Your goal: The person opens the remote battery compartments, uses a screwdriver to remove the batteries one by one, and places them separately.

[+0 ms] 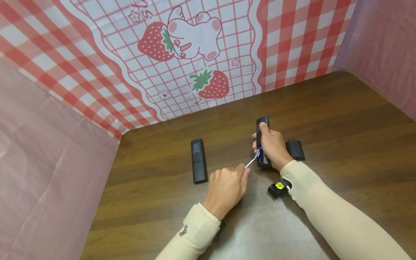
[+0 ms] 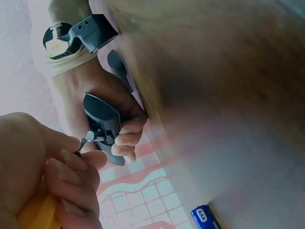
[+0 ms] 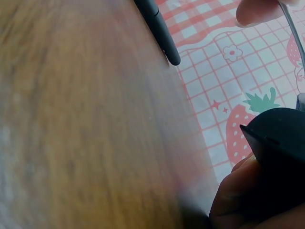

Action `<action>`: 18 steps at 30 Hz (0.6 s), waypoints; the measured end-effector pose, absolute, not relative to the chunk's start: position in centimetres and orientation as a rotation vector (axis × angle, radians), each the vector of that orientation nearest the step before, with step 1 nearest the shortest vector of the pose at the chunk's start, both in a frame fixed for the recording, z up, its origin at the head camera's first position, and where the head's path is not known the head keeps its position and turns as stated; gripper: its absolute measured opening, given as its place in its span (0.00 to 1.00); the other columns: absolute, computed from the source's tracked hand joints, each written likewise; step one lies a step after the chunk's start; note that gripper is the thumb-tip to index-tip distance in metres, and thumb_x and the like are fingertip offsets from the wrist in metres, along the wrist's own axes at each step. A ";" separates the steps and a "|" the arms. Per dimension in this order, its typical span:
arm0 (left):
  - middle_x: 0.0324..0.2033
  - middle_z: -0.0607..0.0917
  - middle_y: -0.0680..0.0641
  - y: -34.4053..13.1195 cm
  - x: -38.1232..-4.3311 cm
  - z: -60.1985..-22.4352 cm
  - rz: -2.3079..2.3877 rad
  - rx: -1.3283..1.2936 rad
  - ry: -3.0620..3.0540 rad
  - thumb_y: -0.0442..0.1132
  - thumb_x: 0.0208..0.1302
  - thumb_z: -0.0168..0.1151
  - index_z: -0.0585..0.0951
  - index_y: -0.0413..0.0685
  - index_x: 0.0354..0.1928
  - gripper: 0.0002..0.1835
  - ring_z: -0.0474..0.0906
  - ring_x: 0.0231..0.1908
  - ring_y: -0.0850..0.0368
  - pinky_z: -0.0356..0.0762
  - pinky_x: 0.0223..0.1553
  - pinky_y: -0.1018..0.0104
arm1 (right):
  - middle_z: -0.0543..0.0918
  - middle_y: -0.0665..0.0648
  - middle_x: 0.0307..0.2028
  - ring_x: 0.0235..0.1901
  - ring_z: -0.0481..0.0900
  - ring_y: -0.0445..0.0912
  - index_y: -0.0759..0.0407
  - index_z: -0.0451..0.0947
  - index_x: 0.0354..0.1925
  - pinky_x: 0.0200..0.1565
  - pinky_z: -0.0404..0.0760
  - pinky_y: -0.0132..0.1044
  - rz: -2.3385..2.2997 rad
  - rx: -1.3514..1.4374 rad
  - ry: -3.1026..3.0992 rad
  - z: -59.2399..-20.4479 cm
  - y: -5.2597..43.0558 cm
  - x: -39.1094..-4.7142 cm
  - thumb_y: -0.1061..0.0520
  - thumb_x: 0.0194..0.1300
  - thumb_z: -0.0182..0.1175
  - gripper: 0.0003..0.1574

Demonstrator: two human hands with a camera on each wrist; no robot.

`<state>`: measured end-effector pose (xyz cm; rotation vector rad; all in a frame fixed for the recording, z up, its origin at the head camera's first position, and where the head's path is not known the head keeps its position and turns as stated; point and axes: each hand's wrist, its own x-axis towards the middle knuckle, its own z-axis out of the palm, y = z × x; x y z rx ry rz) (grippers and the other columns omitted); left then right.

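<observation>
My right hand [image 1: 272, 146] grips a long black battery-powered device [image 1: 262, 130], its thumb lying along the top and its lower end uncovered. A blue battery [image 1: 259, 148] shows in the open compartment. My left hand [image 1: 226, 186] holds a screwdriver by its yellow handle [image 2: 39, 210], fingers curled round it. The thin metal shaft [image 1: 250, 163] reaches to the battery's end in the compartment. In the left wrist view, a silver battery end [image 2: 90, 136] stands out of the black device beside the shaft tip.
A second black device [image 1: 199, 160], its cover on, lies on the wooden table [image 1: 156, 202] to the left. A loose black cover [image 1: 295, 150] sits right of my right hand. One blue AAA battery [image 2: 204, 217] lies on the table. A strawberry-print cloth [image 1: 240, 43] hangs behind.
</observation>
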<state>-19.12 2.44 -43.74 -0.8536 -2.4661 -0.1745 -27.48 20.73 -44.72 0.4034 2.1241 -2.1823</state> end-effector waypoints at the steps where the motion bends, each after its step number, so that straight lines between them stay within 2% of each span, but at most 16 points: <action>1: 0.10 0.71 0.57 2.4 -19.1 -43.7 -0.178 -0.849 -2.467 0.47 0.72 0.58 0.75 0.53 0.23 0.17 0.73 0.11 0.54 0.66 0.11 0.61 | 0.80 0.53 0.24 0.20 0.78 0.42 0.70 0.76 0.55 0.27 0.81 0.35 -2.184 0.403 2.126 -44.7 20.7 -27.5 0.32 0.77 0.36 0.44; 8: 0.11 0.74 0.56 2.4 -19.2 -43.2 -0.188 -0.816 -2.480 0.47 0.72 0.58 0.76 0.52 0.24 0.16 0.76 0.13 0.53 0.70 0.13 0.59 | 0.81 0.53 0.25 0.22 0.80 0.43 0.67 0.77 0.54 0.29 0.81 0.35 -2.140 0.407 2.184 -44.7 20.9 -27.4 0.31 0.76 0.35 0.45; 18: 0.11 0.72 0.56 2.2 -19.6 -42.9 -0.198 -0.790 -2.503 0.47 0.72 0.59 0.77 0.51 0.24 0.17 0.74 0.12 0.54 0.69 0.13 0.61 | 0.83 0.52 0.26 0.28 0.79 0.45 0.65 0.79 0.54 0.31 0.77 0.36 -2.085 0.408 2.243 -44.8 21.0 -27.4 0.29 0.75 0.34 0.46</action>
